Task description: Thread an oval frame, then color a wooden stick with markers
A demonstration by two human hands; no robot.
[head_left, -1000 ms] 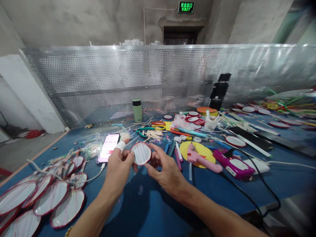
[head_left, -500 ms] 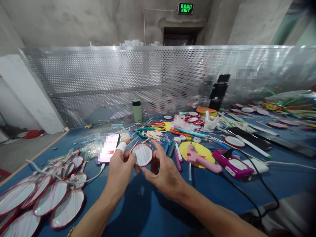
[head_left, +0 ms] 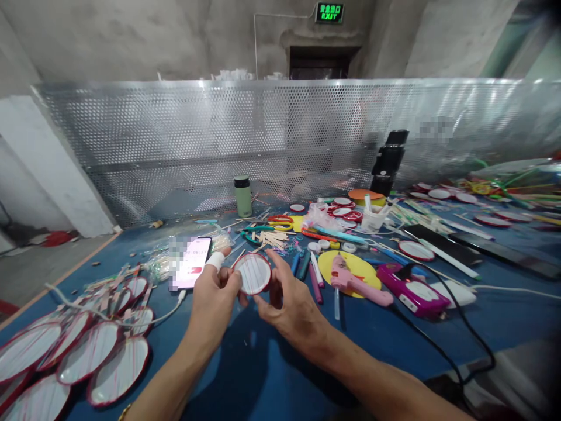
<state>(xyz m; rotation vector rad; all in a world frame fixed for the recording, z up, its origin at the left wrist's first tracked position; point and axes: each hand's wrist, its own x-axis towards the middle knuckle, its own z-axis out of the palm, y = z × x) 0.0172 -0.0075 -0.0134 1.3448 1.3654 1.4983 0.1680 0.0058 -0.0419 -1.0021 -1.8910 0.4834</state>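
Note:
A small round disc [head_left: 253, 273] with a white, faintly striped face and a red rim is held up over the blue table, its face tilted towards me. My left hand [head_left: 215, 295], with a white wrapping on one finger, pinches the disc's left edge between thumb and fingers. Around the right edge curves my right hand [head_left: 291, 304]; its thumb is at the lower rim and its other fingers are partly hidden behind. Several larger red-rimmed discs [head_left: 90, 352] lie in a heap at the left. A lit phone [head_left: 195, 263] is just beyond my left hand.
A pink glue gun [head_left: 357, 282] rests on a yellow disc [head_left: 326, 263], with markers [head_left: 315, 283] beside it. Further right are a purple device [head_left: 412, 292] and black cable. Wooden sticks [head_left: 272, 238], scissors [head_left: 280, 221] and a green bottle [head_left: 242, 197] stand or lie behind.
The disc stays almost in place between both hands. My right thumb and fingers have shifted very slightly at its right edge.

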